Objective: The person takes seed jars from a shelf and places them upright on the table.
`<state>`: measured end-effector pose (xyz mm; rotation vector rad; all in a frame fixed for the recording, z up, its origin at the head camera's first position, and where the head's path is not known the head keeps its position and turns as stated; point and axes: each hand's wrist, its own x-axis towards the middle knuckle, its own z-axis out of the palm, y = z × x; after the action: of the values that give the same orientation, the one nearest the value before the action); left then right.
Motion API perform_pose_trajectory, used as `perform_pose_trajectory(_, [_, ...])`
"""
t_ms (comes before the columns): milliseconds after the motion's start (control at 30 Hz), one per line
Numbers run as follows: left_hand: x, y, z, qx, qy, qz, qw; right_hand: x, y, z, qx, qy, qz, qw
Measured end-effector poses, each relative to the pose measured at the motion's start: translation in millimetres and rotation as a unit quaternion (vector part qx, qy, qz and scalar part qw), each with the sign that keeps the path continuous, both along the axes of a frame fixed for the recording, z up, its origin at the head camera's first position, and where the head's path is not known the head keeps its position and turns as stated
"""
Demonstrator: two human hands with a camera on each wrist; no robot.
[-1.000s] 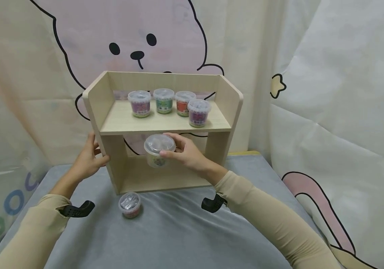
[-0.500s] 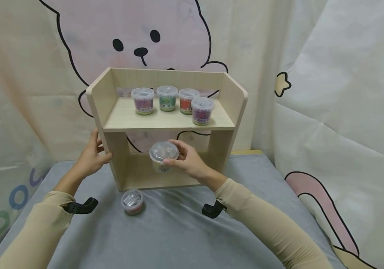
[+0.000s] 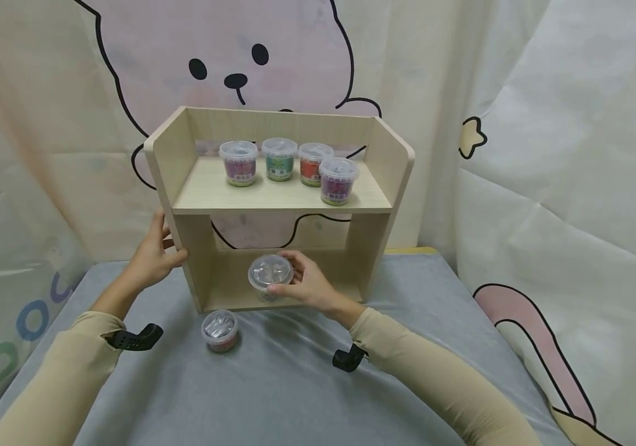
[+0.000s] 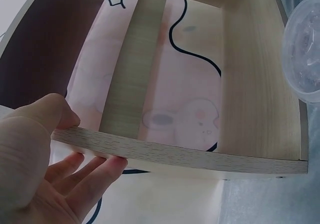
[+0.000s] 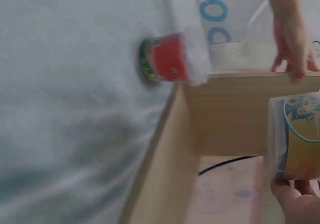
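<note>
My right hand (image 3: 312, 286) holds a clear-lidded plastic tub (image 3: 270, 272) between thumb and fingers, at the opening of the shelf's lower compartment. Its yellowish label shows in the right wrist view, where the tub (image 5: 300, 136) is cut by the frame edge. Whether its base touches the lower board is hidden. At the left side of the two-tier wooden shelf (image 3: 287, 201), my left hand (image 3: 153, 257) grips the side panel. In the left wrist view the thumb (image 4: 62, 114) lies on one face of that panel and the fingers (image 4: 97, 181) on the other.
Several lidded tubs (image 3: 280, 160) with purple, green and red labels stand on the upper tier. Another small tub (image 3: 220, 330) with a red label stands on the grey cloth (image 3: 273, 396) before the shelf's left front corner. A printed curtain (image 3: 396, 56) hangs behind.
My right hand has lowered the tub from just under the upper board towards the lower board. The left hand keeps its grip on the shelf panel. The head view has shifted slightly.
</note>
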<state>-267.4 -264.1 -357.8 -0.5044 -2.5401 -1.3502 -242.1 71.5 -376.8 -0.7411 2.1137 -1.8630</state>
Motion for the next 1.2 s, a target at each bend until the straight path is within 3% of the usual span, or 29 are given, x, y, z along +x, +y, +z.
perform_pose_trajectory(233, [-1.3,4,1.6,-0.003,0.006,-0.008,1.0,-0.8,-7,-25.8,0.005,-0.017,-0.003,1.0])
perform_pose_trajectory(567, [-0.6,5,0.4,0.001,-0.012,0.001,0.9999,2.6,-12,-42.7,0.016,-0.025,-0.009,1.0])
perform_pose_trajectory(967, [2.3,3,3.3,-0.013,-0.023,0.007,0.9996,5.8,-16,-81.2,0.055,-0.043,0.009,0.998])
perform_pose_trajectory(1200, [2.0,2,2.4,-0.017,-0.02,0.009,0.9996,6.7,-16,-93.3,0.073,-0.038,0.025,0.996])
